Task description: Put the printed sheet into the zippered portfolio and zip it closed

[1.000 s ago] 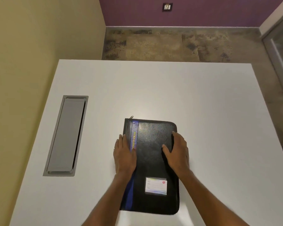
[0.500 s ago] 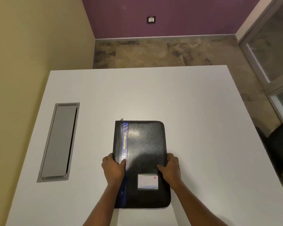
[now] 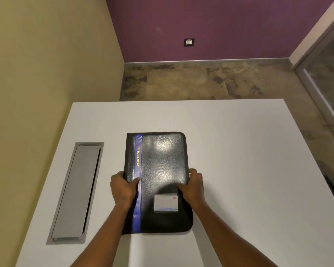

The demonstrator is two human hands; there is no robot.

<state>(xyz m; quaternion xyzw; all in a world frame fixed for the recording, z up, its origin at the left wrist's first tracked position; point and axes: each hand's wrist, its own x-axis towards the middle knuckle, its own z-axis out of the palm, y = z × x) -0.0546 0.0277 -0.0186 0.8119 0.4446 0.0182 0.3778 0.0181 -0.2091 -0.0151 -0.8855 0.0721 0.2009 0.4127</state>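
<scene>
Portfolio [image 3: 158, 180] lies flat on the white table [image 3: 239, 170], cover up and closed, roughly centred and just right of the grey cable hatch [image 3: 75, 191] set into the table top. Long axis runs away from the person, about parallel to the hatch. Blue spine band with the yellow "PORTFOLIO" lettering is on the hatch side; card window [image 3: 166, 203] sits on the cover toward the near end.

Left hand [image 3: 123, 187] has a closed grip on the spine edge, thumb over the blue band, fingers wrapped below. Right hand [image 3: 193, 186] has a closed grip on the opposite long edge, the one away from the hatch, thumb on the cover. Both hold at about mid-length, each hand touching its own edge.

Key relation: the edges that open are the far short edge and the long edge away from the hatch, so the right hand is the nearer one to work the zip and lift the cover, with the left steadying the spine.

Hard to make out: the zip pull is not clearly visible. A small pale sliver shows at the right fingertips, possibly a pull tab or paper, cannot tell. No printed sheet is in view on the table; whether it is already inside is hidden. Judged: zip looks shut along the visible edges.
</scene>
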